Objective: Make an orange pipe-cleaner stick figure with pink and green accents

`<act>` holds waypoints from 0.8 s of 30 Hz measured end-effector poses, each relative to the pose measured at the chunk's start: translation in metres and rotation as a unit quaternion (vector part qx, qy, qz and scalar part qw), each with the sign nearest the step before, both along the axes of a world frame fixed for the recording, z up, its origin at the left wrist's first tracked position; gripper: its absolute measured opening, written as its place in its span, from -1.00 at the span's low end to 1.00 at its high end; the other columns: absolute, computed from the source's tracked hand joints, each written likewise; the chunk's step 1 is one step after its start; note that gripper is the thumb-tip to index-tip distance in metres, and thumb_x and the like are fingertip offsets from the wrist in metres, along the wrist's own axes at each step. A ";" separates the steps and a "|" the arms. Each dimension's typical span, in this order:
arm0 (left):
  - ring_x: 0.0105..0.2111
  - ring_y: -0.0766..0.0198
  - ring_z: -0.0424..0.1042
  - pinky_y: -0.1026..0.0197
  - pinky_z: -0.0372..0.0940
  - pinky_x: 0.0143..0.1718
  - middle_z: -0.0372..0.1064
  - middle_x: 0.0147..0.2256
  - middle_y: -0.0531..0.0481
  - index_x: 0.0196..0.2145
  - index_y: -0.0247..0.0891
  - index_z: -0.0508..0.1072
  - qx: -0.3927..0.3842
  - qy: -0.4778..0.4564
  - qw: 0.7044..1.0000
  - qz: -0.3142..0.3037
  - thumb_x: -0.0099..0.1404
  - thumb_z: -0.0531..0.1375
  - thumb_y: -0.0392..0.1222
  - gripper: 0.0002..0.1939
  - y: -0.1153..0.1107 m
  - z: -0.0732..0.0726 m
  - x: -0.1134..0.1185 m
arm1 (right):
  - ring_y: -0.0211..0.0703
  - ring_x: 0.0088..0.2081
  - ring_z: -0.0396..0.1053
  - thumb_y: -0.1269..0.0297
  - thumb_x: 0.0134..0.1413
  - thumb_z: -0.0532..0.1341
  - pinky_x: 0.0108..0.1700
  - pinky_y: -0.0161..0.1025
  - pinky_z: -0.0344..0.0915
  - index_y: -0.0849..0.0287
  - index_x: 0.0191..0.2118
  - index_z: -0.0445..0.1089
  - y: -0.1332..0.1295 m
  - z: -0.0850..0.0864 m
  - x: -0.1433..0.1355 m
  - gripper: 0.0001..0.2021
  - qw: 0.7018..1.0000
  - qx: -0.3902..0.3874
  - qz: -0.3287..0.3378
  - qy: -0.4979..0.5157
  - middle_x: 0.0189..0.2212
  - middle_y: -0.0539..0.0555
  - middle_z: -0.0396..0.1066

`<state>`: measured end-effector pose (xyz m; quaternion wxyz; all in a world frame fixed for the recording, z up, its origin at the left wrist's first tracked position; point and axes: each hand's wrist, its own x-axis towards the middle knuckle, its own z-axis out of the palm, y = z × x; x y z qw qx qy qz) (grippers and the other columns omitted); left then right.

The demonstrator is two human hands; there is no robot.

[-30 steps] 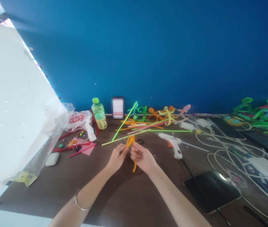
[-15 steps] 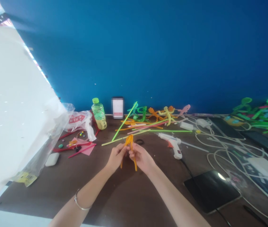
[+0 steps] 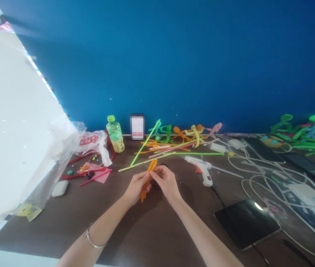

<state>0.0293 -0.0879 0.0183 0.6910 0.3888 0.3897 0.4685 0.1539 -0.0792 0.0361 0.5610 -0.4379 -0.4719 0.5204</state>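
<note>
An orange pipe cleaner [image 3: 152, 165], folded into a narrow loop at its top, is held above the dark table. My left hand [image 3: 138, 186] is closed round its lower part, and the strands hang together below the fingers. The fingers of my right hand [image 3: 165, 180] pinch the orange piece near the middle, close to my left fingertips. Beyond both hands lie a green pipe cleaner [image 3: 145, 142] and a pale yellow-green one [image 3: 129, 168].
A green-capped bottle [image 3: 115, 135] and propped phone [image 3: 137, 127] stand by the blue wall. Bent pipe-cleaner figures [image 3: 196, 135] are behind. At right are a glue gun [image 3: 203, 169], white cables and a black tablet [image 3: 246, 224]; at left, a white case [image 3: 60, 188].
The orange piece's two hanging ends, spread apart before, are now together under my left hand. My right hand has turned and moved its fingertips closer to the left.
</note>
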 end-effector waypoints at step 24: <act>-0.72 0.54 -0.14 0.39 -0.16 -0.68 -0.15 -0.67 0.23 -0.48 -0.31 0.24 0.038 0.042 0.993 -0.099 0.11 0.13 0.09 -0.64 0.001 0.004 -0.009 | -0.38 -0.59 0.01 0.16 -0.17 0.30 -0.52 -0.35 -0.01 0.19 -0.55 0.31 0.004 0.002 0.009 -0.77 0.969 -0.091 0.113 0.200 -0.65 -0.09 0.12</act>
